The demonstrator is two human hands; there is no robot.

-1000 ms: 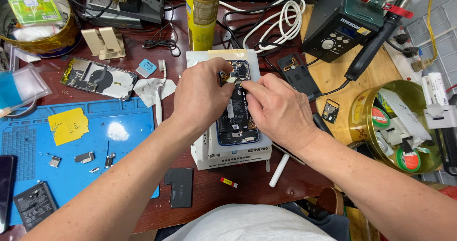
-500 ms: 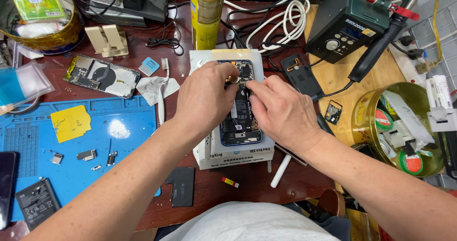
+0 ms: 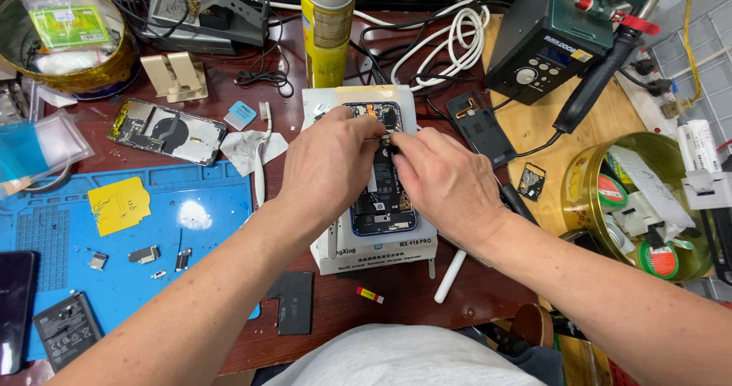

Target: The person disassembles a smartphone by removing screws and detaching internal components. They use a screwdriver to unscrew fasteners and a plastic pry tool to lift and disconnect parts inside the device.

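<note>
An opened phone [image 3: 379,203] with its back off lies face down on a white box [image 3: 366,258] at the middle of the desk. My left hand [image 3: 329,165] rests on the phone's left side, fingertips pinched at its upper part. My right hand [image 3: 446,184] comes in from the right, its fingertips meeting the left ones over a small part near the phone's upper middle. Whether a tool is held there is hidden by the fingers.
A blue work mat [image 3: 122,256] with small parts, a yellow note and a battery [image 3: 65,329] lies left. Another opened phone [image 3: 166,131] sits behind it. A spray can [image 3: 326,28], a soldering station [image 3: 560,39] and a gold tin [image 3: 637,203] ring the box.
Both hands have stayed on the phone; the fingertips have shifted slightly lower and closer together over its upper middle.
</note>
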